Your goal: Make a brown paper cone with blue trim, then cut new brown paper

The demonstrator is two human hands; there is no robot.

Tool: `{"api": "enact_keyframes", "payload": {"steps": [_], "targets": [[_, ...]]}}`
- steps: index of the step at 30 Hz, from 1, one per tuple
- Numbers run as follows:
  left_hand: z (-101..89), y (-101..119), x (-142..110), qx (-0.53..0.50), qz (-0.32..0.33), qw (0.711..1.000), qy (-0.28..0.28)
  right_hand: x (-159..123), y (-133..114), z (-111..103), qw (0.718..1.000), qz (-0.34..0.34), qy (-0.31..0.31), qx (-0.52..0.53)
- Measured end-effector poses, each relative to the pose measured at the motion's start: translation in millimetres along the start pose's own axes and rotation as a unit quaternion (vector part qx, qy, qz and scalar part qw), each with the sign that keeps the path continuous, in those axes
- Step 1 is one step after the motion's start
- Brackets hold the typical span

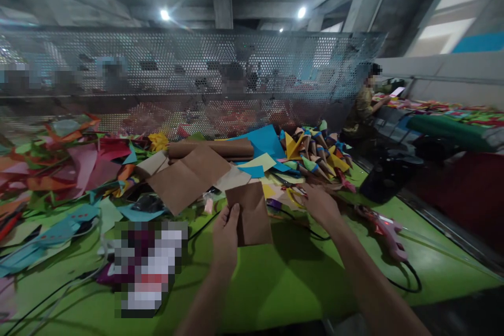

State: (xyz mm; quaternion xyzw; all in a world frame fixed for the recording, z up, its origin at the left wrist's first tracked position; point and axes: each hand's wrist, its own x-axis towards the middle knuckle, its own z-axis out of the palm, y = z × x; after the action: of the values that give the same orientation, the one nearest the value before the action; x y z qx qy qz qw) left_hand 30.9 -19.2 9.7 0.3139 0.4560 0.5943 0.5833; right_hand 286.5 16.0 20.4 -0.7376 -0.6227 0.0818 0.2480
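My left hand (226, 226) grips a creased brown paper piece (254, 215) by its left edge, the thumb lying on top, above the green table. My right hand (321, 203) is stretched forward to the right of it, its fingers closed at the yellow handles of a pair of scissors (293, 197). The scissors lie among paper scraps, their blades partly lost in the clutter. Behind the left hand a larger folded brown sheet (192, 176) rests in front of a brown paper roll (212, 148).
A pink glue gun (388, 233) with a black cord lies at the right. Paper cones (318, 152) are heaped at the back, coloured paper (79, 168) at the left. A blurred-out box (153, 268) sits front left. Another person (364, 102) sits beyond the table's right edge.
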Motion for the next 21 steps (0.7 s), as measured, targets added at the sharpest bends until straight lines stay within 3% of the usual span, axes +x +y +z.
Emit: {"api": "enact_keyframes", "payload": {"steps": [4,9,14,17,18,21], "targets": [[-1.6,-1,2,-0.051,-0.022,0.998,0.023,6,-6,11,0.997,0.011,-0.027,-0.078],[-5.2,-4,8,-0.089,-0.050,0.992,0.071,13,-10,3,0.995,0.026,-0.014,-0.091],[-7.8,-6,11,-0.103,-0.037,0.990,0.093,8,-2,-15,0.999,-0.011,-0.028,-0.013],[-9.7,-7,12,-0.100,-0.020,0.989,0.104,-8,-5,-24,0.991,-0.030,-0.074,0.111],[-10.3,-7,12,-0.102,-0.013,0.989,0.103,-16,-9,-27,0.972,-0.013,-0.104,0.212],[-11.9,-9,15,-0.114,0.006,0.988,0.108,-47,-25,-35,0.871,0.065,-0.182,0.452]]}}
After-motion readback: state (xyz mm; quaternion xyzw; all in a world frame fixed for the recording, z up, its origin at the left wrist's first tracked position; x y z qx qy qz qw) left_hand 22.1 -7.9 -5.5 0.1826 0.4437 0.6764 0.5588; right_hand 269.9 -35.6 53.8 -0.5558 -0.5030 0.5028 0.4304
